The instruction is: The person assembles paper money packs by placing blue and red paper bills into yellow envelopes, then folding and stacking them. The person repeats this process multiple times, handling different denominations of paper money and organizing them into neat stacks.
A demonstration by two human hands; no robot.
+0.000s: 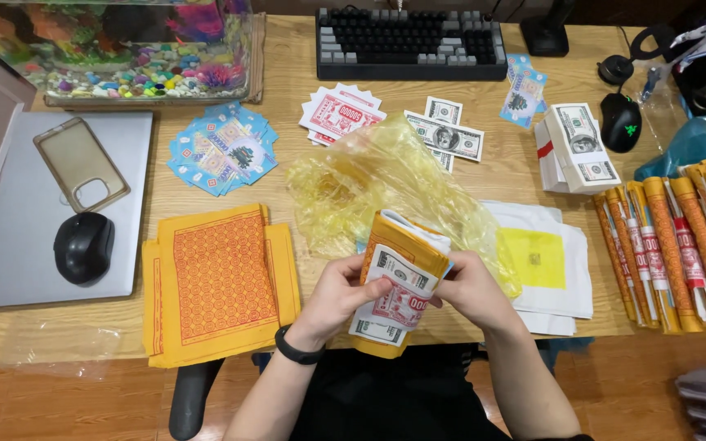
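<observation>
Both my hands hold a folded bundle of yellow paper wrapped around banknote-style sheets, just above the desk's front edge. My left hand, with a black wristband, grips the bundle's left side, thumb over the printed notes. My right hand clasps its right side. A crumpled yellow plastic bag lies right behind the bundle and partly drapes past my right hand.
Orange-patterned yellow paper sheets lie at left. Blue notes, red-and-white notes, loose bills and a banded bill stack dot the wooden desk. Wrapped stick bundles, white-yellow sheets, keyboard, laptop, black mouse.
</observation>
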